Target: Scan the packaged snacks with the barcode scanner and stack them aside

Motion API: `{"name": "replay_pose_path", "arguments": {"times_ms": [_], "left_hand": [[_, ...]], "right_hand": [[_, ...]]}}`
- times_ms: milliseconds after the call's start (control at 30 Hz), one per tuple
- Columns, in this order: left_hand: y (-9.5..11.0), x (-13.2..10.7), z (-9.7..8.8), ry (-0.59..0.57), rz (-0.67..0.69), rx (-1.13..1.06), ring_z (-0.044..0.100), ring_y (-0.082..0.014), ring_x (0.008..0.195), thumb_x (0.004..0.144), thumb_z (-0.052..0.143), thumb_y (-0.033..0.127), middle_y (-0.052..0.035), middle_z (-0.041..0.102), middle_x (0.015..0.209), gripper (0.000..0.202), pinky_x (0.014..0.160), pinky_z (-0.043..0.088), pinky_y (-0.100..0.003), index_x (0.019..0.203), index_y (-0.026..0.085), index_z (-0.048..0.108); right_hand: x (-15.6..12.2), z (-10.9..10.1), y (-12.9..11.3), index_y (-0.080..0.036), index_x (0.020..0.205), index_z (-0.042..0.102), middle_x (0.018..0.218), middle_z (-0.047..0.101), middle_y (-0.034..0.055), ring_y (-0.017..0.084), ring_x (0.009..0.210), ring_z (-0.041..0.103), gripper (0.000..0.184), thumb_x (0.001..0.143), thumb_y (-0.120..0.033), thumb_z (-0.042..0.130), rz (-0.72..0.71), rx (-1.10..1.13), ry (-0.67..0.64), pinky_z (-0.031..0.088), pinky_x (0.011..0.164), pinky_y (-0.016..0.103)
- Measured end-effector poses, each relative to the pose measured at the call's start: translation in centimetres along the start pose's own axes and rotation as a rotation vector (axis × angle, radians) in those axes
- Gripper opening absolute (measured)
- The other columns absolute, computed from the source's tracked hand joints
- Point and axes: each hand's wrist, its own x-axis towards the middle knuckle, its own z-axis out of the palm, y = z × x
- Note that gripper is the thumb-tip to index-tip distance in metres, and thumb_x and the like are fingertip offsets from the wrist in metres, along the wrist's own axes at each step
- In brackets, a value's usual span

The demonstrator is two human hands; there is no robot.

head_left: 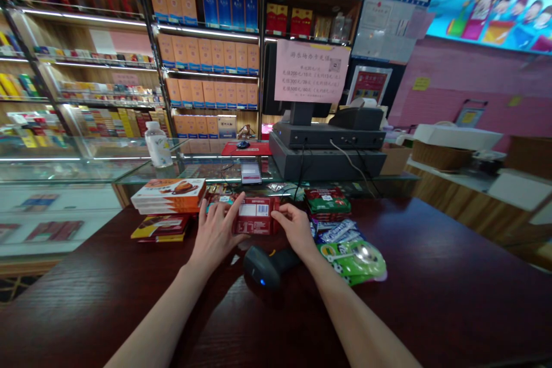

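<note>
A red packet with a white barcode label (pixel 257 215) stands on edge on the dark wooden counter (pixel 431 276). My left hand (pixel 215 233) rests against its left side with fingers spread over the front. My right hand (pixel 295 227) pinches its right end. A black barcode scanner (pixel 266 266) lies on the counter just below both hands, a blue light on it.
Orange snack boxes (pixel 169 195) are stacked to the left. Green and red packets (pixel 328 201) and a green bag (pixel 356 261) lie to the right. Behind stand a till with a screen (pixel 325 144), a plastic bottle (pixel 157 145) on a glass case, and stocked shelves.
</note>
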Motion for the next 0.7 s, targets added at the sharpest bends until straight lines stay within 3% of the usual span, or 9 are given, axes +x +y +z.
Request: {"name": "replay_pose_path", "arguments": {"times_ms": [200, 333, 433, 533, 700], "left_hand": [[0.0, 0.0, -0.3, 0.017, -0.028, -0.007, 0.054, -0.0317, 0.113, 0.074, 0.075, 0.051, -0.0087, 0.060, 0.110, 0.086, 0.119, 0.015, -0.060, 0.150, 0.031, 0.040], [0.0, -0.2, -0.2, 0.066, -0.018, -0.030, 0.047, -0.0352, 0.128, 0.073, 0.076, 0.047, -0.0143, 0.054, 0.134, 0.078, 0.119, 0.014, -0.061, 0.143, 0.027, 0.048], [-0.1, -0.2, -0.2, 0.075, 0.025, -0.046, 0.041, -0.0343, 0.137, 0.075, 0.074, 0.040, -0.0144, 0.047, 0.147, 0.076, 0.121, 0.011, -0.060, 0.144, 0.025, 0.045], [-0.3, -0.2, -0.3, 0.048, 0.062, -0.077, 0.040, -0.0315, 0.139, 0.077, 0.072, 0.032, -0.0117, 0.050, 0.148, 0.076, 0.123, 0.007, -0.058, 0.145, 0.023, 0.041], [-0.8, -0.4, -0.5, 0.043, 0.063, -0.088, 0.045, -0.0303, 0.136, 0.078, 0.070, 0.031, -0.0105, 0.056, 0.143, 0.071, 0.123, 0.007, -0.057, 0.143, 0.022, 0.043]], "right_hand": [[-0.2, 0.2, 0.2, -0.019, 0.084, 0.071, 0.076, 0.073, 0.0022, 0.019, 0.070, 0.065, 0.021, 0.082, -0.040, 0.067, 0.004, 0.012, -0.028, 0.050, 0.066, 0.029], [-0.2, 0.2, 0.2, -0.019, 0.088, 0.073, 0.082, 0.075, 0.0034, 0.020, 0.074, 0.068, 0.021, 0.083, -0.038, 0.066, 0.000, 0.014, -0.051, 0.052, 0.070, 0.031], [-0.2, 0.3, 0.2, -0.018, 0.094, 0.074, 0.091, 0.077, 0.0051, 0.022, 0.081, 0.070, 0.022, 0.083, -0.035, 0.064, -0.005, 0.026, -0.067, 0.054, 0.077, 0.033], [-0.1, 0.3, 0.5, -0.018, 0.105, 0.074, 0.099, 0.078, 0.0064, 0.023, 0.090, 0.072, 0.028, 0.082, -0.031, 0.063, -0.004, 0.057, -0.093, 0.054, 0.086, 0.037], [0.1, -0.2, 1.0, -0.017, 0.121, 0.068, 0.106, 0.077, 0.0085, 0.025, 0.101, 0.071, 0.041, 0.083, -0.034, 0.063, 0.037, 0.063, -0.149, 0.054, 0.094, 0.042]]}}
